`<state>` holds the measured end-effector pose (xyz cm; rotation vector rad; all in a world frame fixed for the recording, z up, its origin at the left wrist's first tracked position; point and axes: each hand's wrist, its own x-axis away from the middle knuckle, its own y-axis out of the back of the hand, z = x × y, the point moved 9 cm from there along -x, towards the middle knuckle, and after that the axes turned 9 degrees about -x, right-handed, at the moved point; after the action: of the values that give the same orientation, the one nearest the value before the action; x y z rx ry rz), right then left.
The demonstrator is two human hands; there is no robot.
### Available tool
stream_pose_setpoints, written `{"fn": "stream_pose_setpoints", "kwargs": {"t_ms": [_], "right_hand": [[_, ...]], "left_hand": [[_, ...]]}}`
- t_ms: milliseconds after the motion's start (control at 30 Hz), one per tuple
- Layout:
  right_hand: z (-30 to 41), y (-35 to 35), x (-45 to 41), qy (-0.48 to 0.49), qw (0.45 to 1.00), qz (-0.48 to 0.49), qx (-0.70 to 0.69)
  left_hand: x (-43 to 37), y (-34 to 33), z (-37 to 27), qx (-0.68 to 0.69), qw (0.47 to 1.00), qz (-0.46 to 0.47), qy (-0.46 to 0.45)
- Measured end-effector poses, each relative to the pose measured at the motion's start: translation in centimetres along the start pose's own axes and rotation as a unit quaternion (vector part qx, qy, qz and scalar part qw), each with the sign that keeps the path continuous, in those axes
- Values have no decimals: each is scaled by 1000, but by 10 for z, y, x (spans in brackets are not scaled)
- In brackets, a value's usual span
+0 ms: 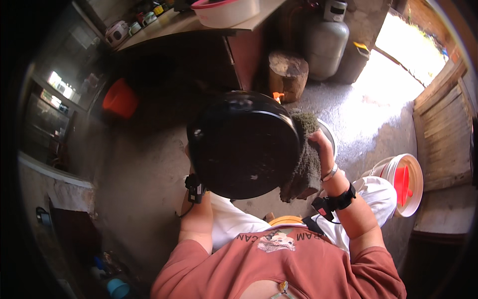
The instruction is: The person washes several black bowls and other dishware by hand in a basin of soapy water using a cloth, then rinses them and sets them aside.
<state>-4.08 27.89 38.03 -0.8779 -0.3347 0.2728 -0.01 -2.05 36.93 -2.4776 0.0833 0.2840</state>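
Note:
A round, glossy black pot (246, 153) is held up in front of my chest, its broad flat face turned towards me. My left hand (187, 150) grips its left side; most of the fingers are hidden behind the rim. On the right, my right hand (322, 144) holds a dark grey-green terry cloth (307, 157) against the pot's side. The cloth hangs down past the lower right rim. Behind the right hand shows the pale rim of a basin (329, 135), mostly covered.
A white bucket (391, 168) with a red plastic item (401, 185) stands by my right knee. Ahead are a wooden stump (287, 74), a gas cylinder (328, 45) and a table (168, 28) bearing a white tub (227, 13). A red bucket (121, 98) sits far left.

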Motion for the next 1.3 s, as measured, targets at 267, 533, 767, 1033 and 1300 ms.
{"fn": "stream_pose_setpoints", "kwargs": {"t_ms": [267,533,767,1033,1300], "right_hand": [[37,18,-25,-110,985,75,-111],[57,31,-15,-141,990,-6,17],[82,52,-32,-107,991,-46,65],[113,79,-8,-41,991,-58,115],[110,119,9,-93,983,-105,116]], "left_hand": [[-15,-11,14,-248,962,-32,111],[-26,59,79,-591,788,-22,172],[-18,89,141,-780,554,26,289],[-14,116,215,-835,483,89,247],[2,152,255,-844,498,63,190]]}}
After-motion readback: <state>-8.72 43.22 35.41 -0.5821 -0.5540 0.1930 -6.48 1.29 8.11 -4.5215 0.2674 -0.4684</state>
